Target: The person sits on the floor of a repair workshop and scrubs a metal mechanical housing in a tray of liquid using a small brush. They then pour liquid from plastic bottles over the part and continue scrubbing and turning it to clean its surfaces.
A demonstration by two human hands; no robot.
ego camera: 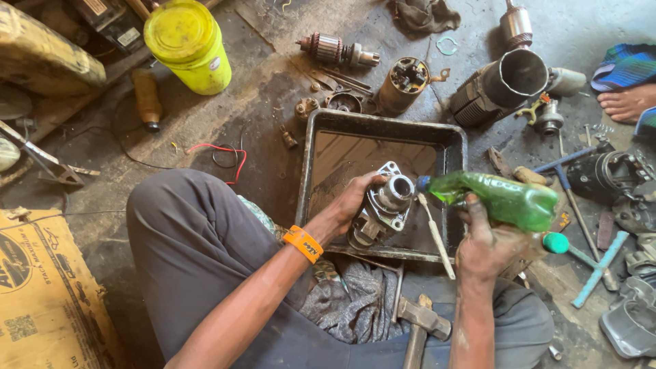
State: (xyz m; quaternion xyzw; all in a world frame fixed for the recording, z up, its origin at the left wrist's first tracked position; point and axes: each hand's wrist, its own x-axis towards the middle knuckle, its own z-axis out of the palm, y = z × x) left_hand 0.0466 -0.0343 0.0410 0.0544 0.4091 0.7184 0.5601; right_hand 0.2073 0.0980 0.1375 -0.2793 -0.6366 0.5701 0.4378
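Over a dark rectangular metal tray (452, 140) in the middle, the left hand (350, 203) grips a greasy grey metal motor housing (383, 205) while the right hand (486, 240) clasps a green plastic bottle (502, 198), its nozzle tilted at the housing, apparently mid-rinse, grime remaining.

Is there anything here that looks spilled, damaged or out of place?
Nothing is clearly spilled. The left hand holds a metal housing over the black tray; the right hand tilts a green bottle toward it. Motor parts lie scattered on the floor.
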